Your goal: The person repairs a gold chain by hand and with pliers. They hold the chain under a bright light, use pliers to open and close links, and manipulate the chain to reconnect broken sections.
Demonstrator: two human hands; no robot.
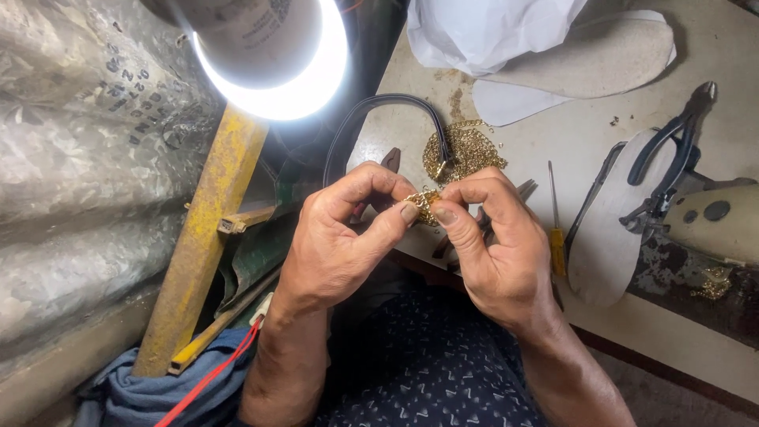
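Both hands meet over the table's front edge, pinching a gold chain (pixel 425 204) between thumbs and forefingers. My left hand (pixel 340 241) grips it from the left, my right hand (pixel 494 245) from the right. Beyond the fingers the chain runs up into a loose gold pile (pixel 468 150) on the table. A black strap (pixel 371 111) loops from that pile toward the left. Brown-handled pliers (pixel 390 162) lie partly hidden under my hands.
A yellow-handled screwdriver (pixel 556 229) lies right of my right hand. Shoe insoles (pixel 605 245), black pliers (pixel 672 158) and a white plastic bag (pixel 490 32) sit farther back. A bright lamp (pixel 277 55) hangs at upper left above a yellow post (pixel 205 237).
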